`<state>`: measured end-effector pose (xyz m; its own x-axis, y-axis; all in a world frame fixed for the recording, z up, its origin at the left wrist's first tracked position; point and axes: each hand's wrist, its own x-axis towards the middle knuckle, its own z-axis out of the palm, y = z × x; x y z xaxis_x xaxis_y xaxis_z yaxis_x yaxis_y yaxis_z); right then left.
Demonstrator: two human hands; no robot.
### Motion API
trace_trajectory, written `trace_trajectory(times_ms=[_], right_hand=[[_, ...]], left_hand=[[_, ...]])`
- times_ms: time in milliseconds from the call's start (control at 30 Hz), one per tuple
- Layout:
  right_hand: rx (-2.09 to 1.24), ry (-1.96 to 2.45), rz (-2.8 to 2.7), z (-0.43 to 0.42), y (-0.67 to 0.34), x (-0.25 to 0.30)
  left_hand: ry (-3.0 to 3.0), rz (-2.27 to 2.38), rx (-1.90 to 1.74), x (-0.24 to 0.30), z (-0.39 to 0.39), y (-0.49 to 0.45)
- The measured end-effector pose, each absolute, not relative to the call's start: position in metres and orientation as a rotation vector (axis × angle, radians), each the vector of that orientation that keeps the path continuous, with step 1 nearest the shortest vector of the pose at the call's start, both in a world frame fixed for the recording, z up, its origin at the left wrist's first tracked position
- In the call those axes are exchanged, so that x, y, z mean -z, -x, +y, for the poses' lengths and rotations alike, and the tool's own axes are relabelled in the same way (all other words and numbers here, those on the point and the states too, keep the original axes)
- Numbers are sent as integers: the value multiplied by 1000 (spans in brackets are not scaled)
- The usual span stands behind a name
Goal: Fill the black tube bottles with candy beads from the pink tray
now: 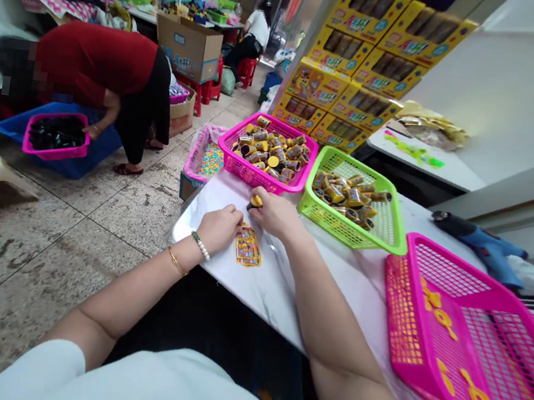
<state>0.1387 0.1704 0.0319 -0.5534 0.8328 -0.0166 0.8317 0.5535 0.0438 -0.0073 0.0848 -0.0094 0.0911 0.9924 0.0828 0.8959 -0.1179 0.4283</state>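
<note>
My right hand (275, 215) is closed around a small black and yellow cylinder (256, 202), just in front of the pink basket. My left hand (220, 227), with bracelets at the wrist, has its fingers pinched together close by; what they hold, if anything, is hidden. Beneath and between my hands, a small stack of printed yellow stickers (248, 246) lies on the white table (274, 287). Many yellow and black cylinders fill the pink basket (262, 185) beyond my hands. More of them, with brownish labels, lie in the green basket (351, 238) to the right.
A larger pink basket (408, 326) with several yellow plastic pieces stands at the right, near a blue tool (482, 243). Yellow boxes (344, 95) are stacked behind. A lined bin of colourful beads (213, 160) adjoins the table. At left, a person in red (97, 63) bends over a pink basket.
</note>
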Motion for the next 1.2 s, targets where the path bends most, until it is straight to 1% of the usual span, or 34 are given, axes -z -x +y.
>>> trace_trajectory(times_ms=[100, 167, 200, 233, 300, 400, 467, 533, 600, 700, 800, 900, 1033, 1200], right_hand=[[-101, -1482, 2751, 166, -144, -43], [-89, -1603, 2887, 160, -147, -55], [-20, -1682, 2982, 157, -147, -60], [113, -1740, 3072, 153, -147, -64], [553, -1701, 3169, 146, -141, -67], [1303, -1402, 3078, 136, -122, -58], [1694, -1307, 3001, 130, -108, -47], [1964, -1351, 2946, 124, -96, -36], [2104, -1482, 2903, 119, -89, -28], [2160, -1643, 2876, 115, -85, -20], [2094, -1675, 2944, 113, -84, -15], [2007, -1654, 3023, 111, -83, -12], [1973, -1563, 3090, 108, -82, -12], [1885, -1427, 3112, 106, -83, -12]], left_hand=[[-2095, 1867, -620, 13, 82, 12], [-2062, 1845, -901, 11, 78, 22], [-2033, 1822, -1100, 9, 76, 28], [-1998, 1787, -1307, 5, 73, 35], [-1945, 1711, -1625, -5, 68, 48], [-1976, 1600, -1796, -20, 61, 61], [-1977, 1555, -1835, -26, 55, 63], [-1856, 1563, -1912, -27, 48, 61], [-1600, 1578, -2004, -24, 39, 56], [-1203, 1441, -1992, -19, 27, 47], [-1001, 1299, -1944, -16, 20, 39], [-974, 1323, -1958, -15, 20, 34], [-1058, 1414, -1949, -10, 23, 34], [-920, 1428, -1935, -4, 27, 41]])
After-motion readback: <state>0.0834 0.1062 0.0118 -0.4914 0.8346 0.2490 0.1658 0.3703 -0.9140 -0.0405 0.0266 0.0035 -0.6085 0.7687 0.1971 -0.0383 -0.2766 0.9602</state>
